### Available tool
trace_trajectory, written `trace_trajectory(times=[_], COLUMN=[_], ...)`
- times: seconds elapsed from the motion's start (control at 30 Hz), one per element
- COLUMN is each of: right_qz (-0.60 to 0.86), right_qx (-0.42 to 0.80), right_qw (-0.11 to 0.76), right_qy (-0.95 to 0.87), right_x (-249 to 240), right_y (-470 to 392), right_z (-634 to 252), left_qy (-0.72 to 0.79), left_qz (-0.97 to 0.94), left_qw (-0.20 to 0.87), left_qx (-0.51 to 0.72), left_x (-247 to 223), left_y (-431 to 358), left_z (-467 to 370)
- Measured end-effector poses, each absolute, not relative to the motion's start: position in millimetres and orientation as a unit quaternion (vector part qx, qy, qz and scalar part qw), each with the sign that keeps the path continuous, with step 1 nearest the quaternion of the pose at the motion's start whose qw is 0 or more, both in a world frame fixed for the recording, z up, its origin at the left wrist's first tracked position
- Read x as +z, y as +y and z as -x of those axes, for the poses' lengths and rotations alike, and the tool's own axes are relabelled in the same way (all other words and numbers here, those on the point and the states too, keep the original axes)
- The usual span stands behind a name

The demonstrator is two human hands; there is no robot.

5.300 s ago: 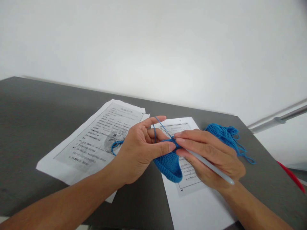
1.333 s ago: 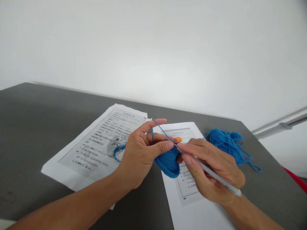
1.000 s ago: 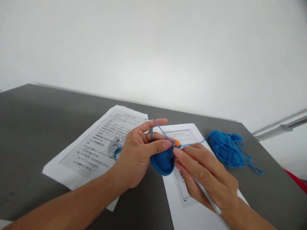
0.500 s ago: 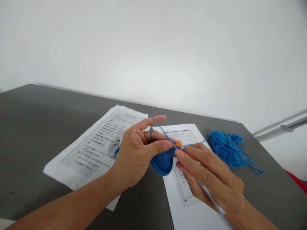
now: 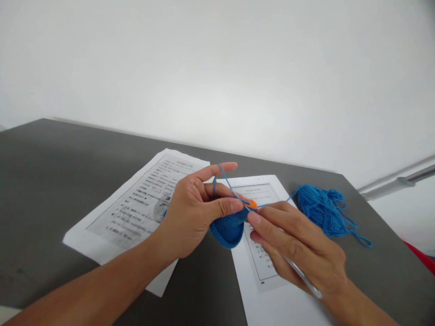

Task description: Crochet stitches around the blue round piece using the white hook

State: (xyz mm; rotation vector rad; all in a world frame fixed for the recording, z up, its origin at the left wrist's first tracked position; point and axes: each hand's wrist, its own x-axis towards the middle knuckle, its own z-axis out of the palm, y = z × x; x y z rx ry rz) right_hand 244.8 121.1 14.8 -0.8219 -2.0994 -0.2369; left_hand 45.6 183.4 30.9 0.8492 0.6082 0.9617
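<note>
My left hand (image 5: 195, 210) pinches the edge of a blue crocheted piece (image 5: 228, 231) between thumb and fingers, its index finger stretched out with a strand of blue yarn (image 5: 226, 178) over it. The piece hangs below the thumb, rounded and ringed with stitches. An orange stitch marker (image 5: 251, 203) sits at its top edge. In my right hand (image 5: 299, 244) is a silvery crochet hook (image 5: 304, 277), gripped like a pen. The hook's tip meets the work beside my left thumb; the exact stitch is too small to make out.
A loose blue yarn skein (image 5: 322, 210) lies on the dark table (image 5: 84, 145) at the right, its strand running to the work. Two printed sheets lie under the hands, a left sheet (image 5: 136, 203) and a right sheet (image 5: 253, 303). A white wall (image 5: 217, 68) rises behind.
My left hand and the crocheted piece have shifted slightly, the piece a little to the left. The strand over my index finger has moved slightly right. My right hand has barely moved.
</note>
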Motion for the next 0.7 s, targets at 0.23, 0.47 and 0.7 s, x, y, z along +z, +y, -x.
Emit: trace_trajectory(times=[0.23,0.47,0.7], right_qz=[0.337,0.343,0.317], right_qx=[-0.076,-0.094,-0.123], right_qw=[0.429,0.422,0.389], right_qy=[-0.835,-0.834,-0.856], right_x=[22.1,19.1,23.7], right_y=[123.8,123.6,126.3], right_z=[-245.1,-250.6,-254.0], left_qy=[0.315,0.357,0.386], left_qz=[-0.430,-0.450,-0.480], left_qw=[0.718,0.691,0.664], left_qx=[0.448,0.439,0.424], left_x=[28.5,29.3,30.8], left_y=[183.5,188.7,189.5], left_z=[-45.2,-43.3,-41.6])
